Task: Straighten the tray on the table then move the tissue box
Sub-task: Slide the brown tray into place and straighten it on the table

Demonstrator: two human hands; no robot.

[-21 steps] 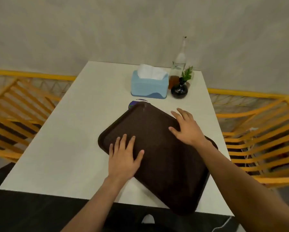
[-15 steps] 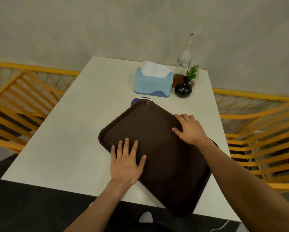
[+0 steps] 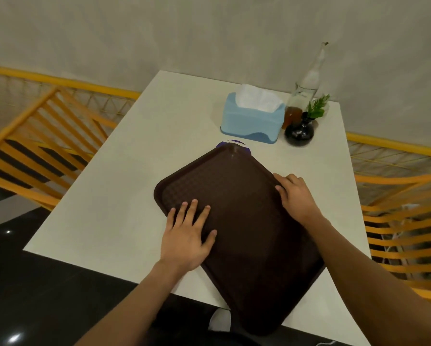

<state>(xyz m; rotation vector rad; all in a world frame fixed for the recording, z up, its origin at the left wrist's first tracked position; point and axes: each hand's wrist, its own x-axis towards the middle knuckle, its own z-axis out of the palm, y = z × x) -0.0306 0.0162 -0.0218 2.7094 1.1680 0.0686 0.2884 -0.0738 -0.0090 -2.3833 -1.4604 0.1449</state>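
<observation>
A dark brown tray lies skewed on the white table, one corner pointing at the far side and its near corner hanging over the front edge. My left hand rests flat on the tray's left part, fingers spread. My right hand sits on the tray's right rim with the fingers curled over the edge. The light blue tissue box, a white tissue sticking out of its top, stands beyond the tray's far corner, untouched by either hand.
Right of the tissue box stand a clear glass bottle and a small black vase with a green sprig. A purple disc peeks from under the tray's far corner. Orange slatted chairs flank the table on both sides.
My right hand has slid from the tray's inner surface out to its right rim and curled over it. My left hand stays flat in about the same spot.
</observation>
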